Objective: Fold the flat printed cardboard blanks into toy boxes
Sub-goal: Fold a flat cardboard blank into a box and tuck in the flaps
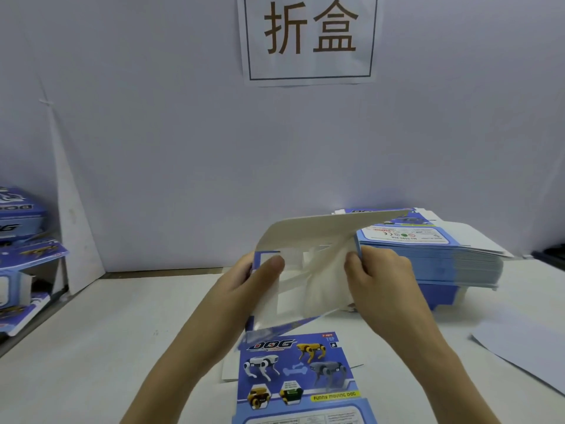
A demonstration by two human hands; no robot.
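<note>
At the far left the finished boxes sit piled on a shelf, and the half-formed blank is held up above the table, its white inside towards the person. The risk I see is a crooked crease. If the left side pulls while the right pushes a panel in off its score line, the thin card could buckle or a flap tear. The left hand pinches the blank's left edge, thumb on the white face and fingers behind. The right hand curls round the right panel, thumb pressing in — close enough that a careless swing could nudge the stack of flat blanks just behind it.
</note>
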